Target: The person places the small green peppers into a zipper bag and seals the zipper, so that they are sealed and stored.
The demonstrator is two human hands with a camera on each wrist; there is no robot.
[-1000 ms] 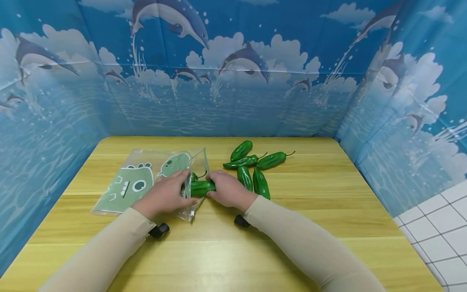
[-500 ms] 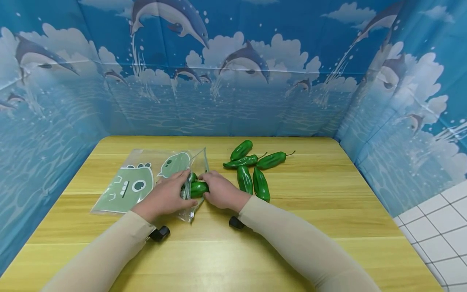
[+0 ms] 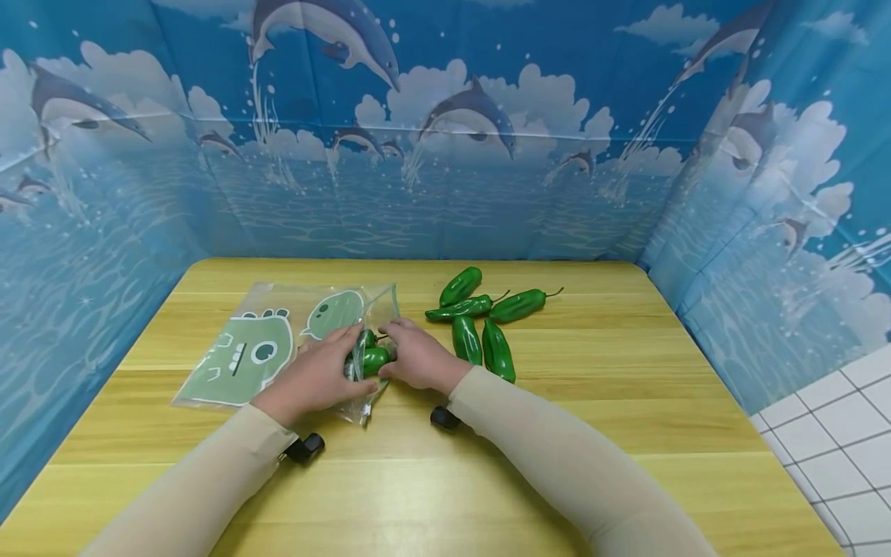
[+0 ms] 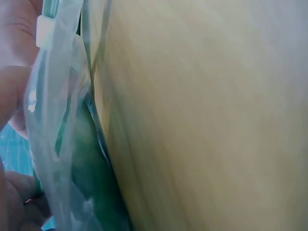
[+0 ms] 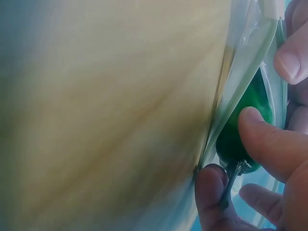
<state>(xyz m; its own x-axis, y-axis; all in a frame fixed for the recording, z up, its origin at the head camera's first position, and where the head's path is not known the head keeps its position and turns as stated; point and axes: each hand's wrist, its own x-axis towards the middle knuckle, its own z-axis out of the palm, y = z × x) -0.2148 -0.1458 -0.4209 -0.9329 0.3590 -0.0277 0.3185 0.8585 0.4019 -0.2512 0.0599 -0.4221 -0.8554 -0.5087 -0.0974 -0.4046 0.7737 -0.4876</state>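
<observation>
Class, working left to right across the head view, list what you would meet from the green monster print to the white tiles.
Green monster print on the plastic bag, left hand, nearer pepper at the bag's mouth, right hand, rightmost loose pepper, white tiles.

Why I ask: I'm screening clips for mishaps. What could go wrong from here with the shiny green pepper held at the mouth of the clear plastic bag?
If the left hand eases its grip, the mouth of the clear plastic bag might sag shut. The shiny green pepper could slip from the right hand, and its thin stem, close to the bag's edge, might snag.
</observation>
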